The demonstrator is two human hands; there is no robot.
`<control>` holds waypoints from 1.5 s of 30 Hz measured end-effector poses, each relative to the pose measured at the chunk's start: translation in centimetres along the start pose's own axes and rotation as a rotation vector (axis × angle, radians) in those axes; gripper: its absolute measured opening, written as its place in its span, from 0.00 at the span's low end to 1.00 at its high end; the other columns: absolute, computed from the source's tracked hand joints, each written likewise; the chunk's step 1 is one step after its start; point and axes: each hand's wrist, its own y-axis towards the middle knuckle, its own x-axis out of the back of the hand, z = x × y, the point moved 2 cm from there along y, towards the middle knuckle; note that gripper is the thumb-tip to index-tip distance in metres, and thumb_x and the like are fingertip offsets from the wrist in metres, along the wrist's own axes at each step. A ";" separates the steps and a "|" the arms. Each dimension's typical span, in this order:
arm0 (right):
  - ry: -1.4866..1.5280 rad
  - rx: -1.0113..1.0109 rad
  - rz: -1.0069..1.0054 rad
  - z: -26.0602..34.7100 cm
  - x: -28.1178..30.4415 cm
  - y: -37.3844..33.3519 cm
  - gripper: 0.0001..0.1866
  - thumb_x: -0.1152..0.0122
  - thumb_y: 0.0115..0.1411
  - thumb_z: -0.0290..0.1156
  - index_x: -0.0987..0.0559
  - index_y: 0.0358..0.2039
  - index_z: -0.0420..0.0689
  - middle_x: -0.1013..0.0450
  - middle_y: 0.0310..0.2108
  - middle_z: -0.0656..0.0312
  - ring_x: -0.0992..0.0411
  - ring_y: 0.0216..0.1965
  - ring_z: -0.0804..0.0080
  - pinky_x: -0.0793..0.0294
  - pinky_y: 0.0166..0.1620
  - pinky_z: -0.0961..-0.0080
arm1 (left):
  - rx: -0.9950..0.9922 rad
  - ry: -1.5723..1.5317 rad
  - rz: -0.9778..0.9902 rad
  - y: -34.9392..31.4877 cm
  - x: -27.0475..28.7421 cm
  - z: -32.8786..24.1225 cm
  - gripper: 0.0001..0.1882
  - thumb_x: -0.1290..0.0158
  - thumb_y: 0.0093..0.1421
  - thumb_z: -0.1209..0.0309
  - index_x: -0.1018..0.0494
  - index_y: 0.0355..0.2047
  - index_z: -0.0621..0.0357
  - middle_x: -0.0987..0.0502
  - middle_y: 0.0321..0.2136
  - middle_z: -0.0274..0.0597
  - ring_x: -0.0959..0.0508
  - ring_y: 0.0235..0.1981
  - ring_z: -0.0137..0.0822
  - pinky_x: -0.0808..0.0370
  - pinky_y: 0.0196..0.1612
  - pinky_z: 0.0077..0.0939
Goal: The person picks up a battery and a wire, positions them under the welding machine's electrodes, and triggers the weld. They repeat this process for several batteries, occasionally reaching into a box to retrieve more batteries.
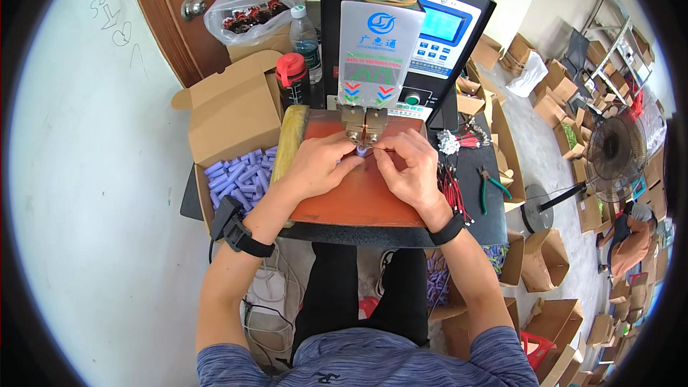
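Note:
Below the electrode tips of a spot welder point(364, 123), my two hands meet over an orange-red work mat point(340, 201). The thumb and fingers of my left hand point(324, 165) are closed on a small purple cylindrical battery cell point(362, 150), of which only the end shows. From the other side, my right hand point(410, 166) is pinched close to the same cell and the tips. What lies between its fingertips is too small and covered to make out. Many more purple cells point(242, 178) fill an open cardboard box point(236, 107) left of the mat.
Red wire leads point(450, 190) and green-handled pliers point(493, 188) lie at the bench's right side. A yellow roll point(290, 143) borders the mat's left. Behind stand a red-capped bottle point(292, 79) and a clear bottle point(304, 39). A fan point(615, 145), cartons and another person point(631, 240) are farther right.

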 end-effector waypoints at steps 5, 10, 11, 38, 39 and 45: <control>-0.004 -0.023 0.023 0.1 -0.3 0.0 0.03 0.35 0.48 0.24 0.21 0.25 0.43 0.26 0.22 0.62 0.29 0.24 0.62 0.29 0.31 0.68 | 0.013 -0.005 0.006 -0.1 -0.1 0.3 0.11 0.44 0.56 0.68 0.25 0.39 0.58 0.23 0.33 0.47 0.23 0.34 0.51 0.27 0.35 0.39; -0.026 -0.016 0.050 0.3 -0.5 0.2 0.03 0.35 0.49 0.24 0.21 0.25 0.42 0.26 0.22 0.61 0.29 0.25 0.62 0.29 0.31 0.68 | 0.009 -0.038 0.008 0.1 0.1 0.0 0.13 0.44 0.57 0.70 0.24 0.43 0.57 0.22 0.34 0.48 0.23 0.34 0.51 0.27 0.35 0.38; -0.033 -0.011 0.055 0.4 -0.5 0.3 0.03 0.35 0.49 0.24 0.21 0.25 0.42 0.25 0.22 0.61 0.29 0.25 0.62 0.29 0.31 0.68 | 0.011 -0.033 0.007 0.1 0.2 0.0 0.13 0.44 0.57 0.70 0.24 0.43 0.57 0.22 0.34 0.48 0.23 0.34 0.51 0.27 0.35 0.38; -0.053 -0.088 0.054 -0.7 0.9 -0.3 0.04 0.38 0.53 0.23 0.22 0.30 0.45 0.25 0.24 0.61 0.28 0.25 0.59 0.29 0.29 0.66 | -0.222 -0.016 -0.258 0.5 0.0 1.9 0.13 0.47 0.57 0.75 0.30 0.44 0.61 0.27 0.28 0.41 0.26 0.27 0.38 0.29 0.32 0.28; -0.021 -0.138 0.032 -0.4 2.4 -0.9 0.04 0.38 0.53 0.22 0.21 0.29 0.46 0.25 0.24 0.60 0.28 0.25 0.59 0.29 0.29 0.68 | 0.005 -0.176 -0.211 0.4 -0.3 2.3 0.11 0.51 0.61 0.74 0.31 0.44 0.62 0.27 0.30 0.42 0.25 0.28 0.37 0.29 0.31 0.29; 0.222 -0.680 0.213 -0.5 15.3 -7.3 0.04 0.39 0.55 0.18 0.20 0.32 0.38 0.24 0.26 0.65 0.26 0.30 0.79 0.27 0.32 0.80 | 0.276 -0.603 -0.176 -0.2 -0.1 2.9 0.13 0.63 0.71 0.69 0.34 0.47 0.65 0.29 0.32 0.40 0.23 0.31 0.29 0.26 0.31 0.22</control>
